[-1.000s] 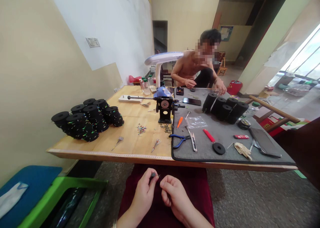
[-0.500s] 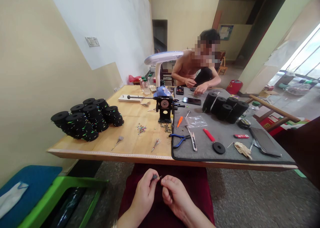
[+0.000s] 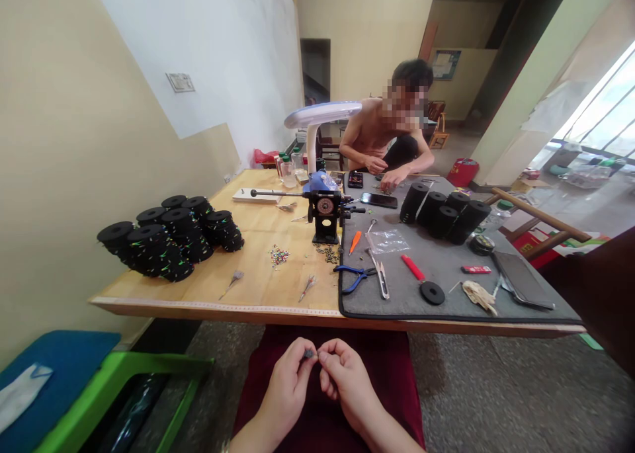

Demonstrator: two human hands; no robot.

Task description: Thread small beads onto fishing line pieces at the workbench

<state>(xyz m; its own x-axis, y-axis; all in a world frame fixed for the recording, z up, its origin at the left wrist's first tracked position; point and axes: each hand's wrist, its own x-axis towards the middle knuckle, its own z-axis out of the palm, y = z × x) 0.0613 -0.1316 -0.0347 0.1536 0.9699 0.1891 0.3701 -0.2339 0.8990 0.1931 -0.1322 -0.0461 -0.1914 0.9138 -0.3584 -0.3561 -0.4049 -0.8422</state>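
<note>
Over the dark red cloth [image 3: 327, 420] at my lap, in front of the table edge, my two hands meet at the fingertips. My left hand [image 3: 286, 388] is closed in a pinch on a small grey bundle [image 3: 308, 354], mostly covered by the thumb and forefinger. My right hand [image 3: 350, 380] is pinched shut close against the left fingertips; whatever it grips is too small and hidden to name. On the table beyond lie similar bundles with thin stems [image 3: 307, 286] and a pile of coloured beads [image 3: 279, 257].
A black winding device [image 3: 326, 221] with a rod stands mid-table beside a lamp [image 3: 322, 114]. Black foam spools [image 3: 149, 245] are stacked left, more spools [image 3: 446, 215] right. Blue pliers [image 3: 356, 280] and snips [image 3: 381, 280] lie on the grey mat [image 3: 397, 301]. A co-worker [image 3: 377, 132] sits opposite.
My right fingertips have come up against the left ones, closing the small gap between them. The table things look unmoved apart from a slight shift of the view.
</note>
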